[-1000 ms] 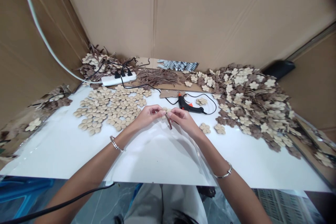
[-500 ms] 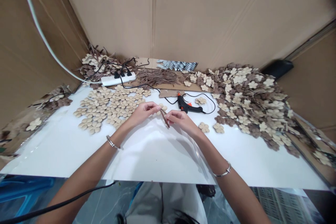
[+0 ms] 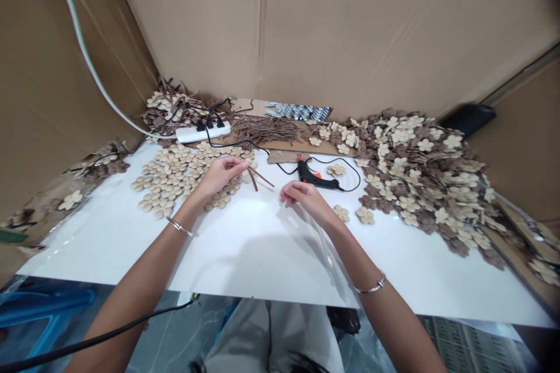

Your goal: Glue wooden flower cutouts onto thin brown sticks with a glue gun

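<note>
Head view. Risking the loss of the brown strips (image 3: 261, 178) among the beige cut-out flowers (image 3: 175, 178), through pinching one end only and letting the free ends splay. Risking a burn or a cord snag, through hovering the right hand (image 3: 303, 197) just beside the hot-glue gun (image 3: 315, 179). Reaching the left hand (image 3: 219, 173) forward over the edge of the flower spread, clamping fingers on the strips' near end, holding them just above the counter (image 3: 415, 268). Holding the right hand low, palm down, curling fingers loosely apart, gripping nothing.
</note>
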Demonstrator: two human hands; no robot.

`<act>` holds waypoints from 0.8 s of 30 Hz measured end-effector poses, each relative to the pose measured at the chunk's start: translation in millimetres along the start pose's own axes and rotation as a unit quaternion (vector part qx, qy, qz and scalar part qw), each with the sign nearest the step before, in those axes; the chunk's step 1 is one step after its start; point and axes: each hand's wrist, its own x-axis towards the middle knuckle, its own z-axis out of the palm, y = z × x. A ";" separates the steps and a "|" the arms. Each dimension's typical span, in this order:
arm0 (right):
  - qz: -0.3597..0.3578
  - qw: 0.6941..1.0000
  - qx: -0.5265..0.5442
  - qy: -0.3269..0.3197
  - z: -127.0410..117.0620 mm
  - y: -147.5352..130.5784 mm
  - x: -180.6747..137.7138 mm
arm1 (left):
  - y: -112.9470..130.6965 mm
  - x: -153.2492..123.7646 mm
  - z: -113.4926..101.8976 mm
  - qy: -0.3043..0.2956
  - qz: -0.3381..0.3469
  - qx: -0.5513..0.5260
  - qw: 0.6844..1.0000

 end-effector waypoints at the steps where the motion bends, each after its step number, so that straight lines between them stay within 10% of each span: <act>1: -0.001 1.000 0.004 0.009 -0.6 -0.8 -0.2 | -0.6 1.5 -4.8 0.012 -0.001 0.004 1.000; 12: -0.052 0.995 0.009 0.088 2.8 8.2 1.9 | 15.8 -9.8 -3.2 -0.032 0.004 0.014 0.999; 24: -0.014 0.997 0.067 -0.032 10.8 4.1 -2.9 | 17.8 -20.8 31.7 -0.118 -0.037 0.019 0.992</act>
